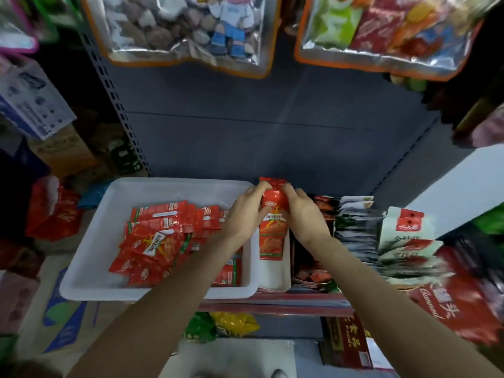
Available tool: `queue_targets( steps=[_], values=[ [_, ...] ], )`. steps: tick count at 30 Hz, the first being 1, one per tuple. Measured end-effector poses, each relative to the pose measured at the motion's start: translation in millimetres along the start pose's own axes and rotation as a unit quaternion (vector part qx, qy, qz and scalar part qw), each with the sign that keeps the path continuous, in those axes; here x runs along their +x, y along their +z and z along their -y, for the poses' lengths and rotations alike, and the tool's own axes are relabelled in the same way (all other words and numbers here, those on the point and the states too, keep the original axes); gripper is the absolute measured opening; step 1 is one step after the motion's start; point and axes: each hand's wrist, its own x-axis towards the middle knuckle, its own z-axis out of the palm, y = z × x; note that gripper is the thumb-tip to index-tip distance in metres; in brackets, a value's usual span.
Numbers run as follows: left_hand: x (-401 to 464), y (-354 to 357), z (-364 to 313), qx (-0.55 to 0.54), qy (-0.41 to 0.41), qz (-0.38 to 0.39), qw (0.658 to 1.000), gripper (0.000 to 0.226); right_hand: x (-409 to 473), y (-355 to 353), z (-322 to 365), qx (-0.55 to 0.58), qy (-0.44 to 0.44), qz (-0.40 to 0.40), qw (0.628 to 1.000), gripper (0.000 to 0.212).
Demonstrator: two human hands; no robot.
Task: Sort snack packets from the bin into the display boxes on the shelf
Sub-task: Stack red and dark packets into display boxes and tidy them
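Note:
A white plastic bin point(90, 249) sits on the shelf's left half and holds several small red snack packets point(155, 236). Just right of the bin stands a tall red and white display box point(274, 241) with an orange snack picture. My left hand point(246, 214) grips the box's upper left side. My right hand point(305, 214) grips its upper right side, fingers curled round the red top. Whether a packet is pinched between my fingers is hidden.
Right of the box stand rows of dark, white and green packets point(354, 227) and a big red bag point(458, 293). Large clear hanging bags point(185, 31) fill the top. Cardboard boxes point(60, 148) and sacks lie left; the grey shelf back panel point(259, 126) is behind.

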Motion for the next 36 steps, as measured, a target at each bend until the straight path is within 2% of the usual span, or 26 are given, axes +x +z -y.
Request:
queue_targets(
  steps=[2,5,9,11,13,15,18,20,22,24,27,29,31,33,36],
  values=[
    [-3,3,5,0.056,-0.003,0.018,0.998,0.028,3,5,-2,-0.051,-0.012,0.045,0.998,0.033],
    [-8,0,13,0.059,-0.016,0.035,0.997,0.025,6,13,0,-0.093,-0.016,0.119,0.988,0.033],
    [-22,-17,33,0.048,-0.053,-0.019,0.997,0.022,-3,23,15,-0.122,-0.062,0.056,0.989,0.061],
    [-36,-29,50,0.053,-0.099,-0.020,0.993,0.026,-11,29,32,-0.173,-0.091,0.018,0.981,0.056],
    [-52,-40,70,0.063,-0.149,-0.013,0.987,0.029,-16,38,51,-0.149,-0.102,0.012,0.983,0.047],
    [-67,-51,90,0.074,-0.187,0.003,0.980,0.032,-17,54,69,-0.078,-0.116,0.074,0.987,0.047],
    [-86,-65,114,0.117,-0.234,0.068,0.963,0.031,-16,88,90,0.018,-0.126,0.202,0.971,0.053],
    [-98,-72,125,0.123,-0.262,0.094,0.953,0.028,-15,112,98,0.047,-0.108,0.273,0.955,0.058],
    [-107,-78,132,0.105,-0.280,0.106,0.948,0.027,-15,130,104,0.027,-0.100,0.334,0.937,0.069],
    [-112,-83,134,0.062,-0.300,0.102,0.947,0.025,-14,138,108,-0.038,-0.113,0.356,0.927,0.076],
    [-111,-88,135,0.020,-0.301,0.108,0.947,0.023,-13,136,112,-0.084,-0.150,0.337,0.926,0.071],
    [-109,-90,133,-0.012,-0.303,0.099,0.948,0.025,-11,126,115,-0.076,-0.164,0.319,0.930,0.065],
    [-109,-91,129,-0.067,-0.306,0.076,0.947,0.033,-7,114,115,0.008,-0.149,0.290,0.945,0.055],
    [-107,-90,123,-0.121,-0.288,0.059,0.948,0.042,-6,101,113,0.171,-0.084,0.258,0.947,0.045],
    [-100,-87,111,-0.197,-0.235,0.066,0.950,0.051,-8,78,113,0.417,0.013,0.243,0.876,0.039]
  ],
)
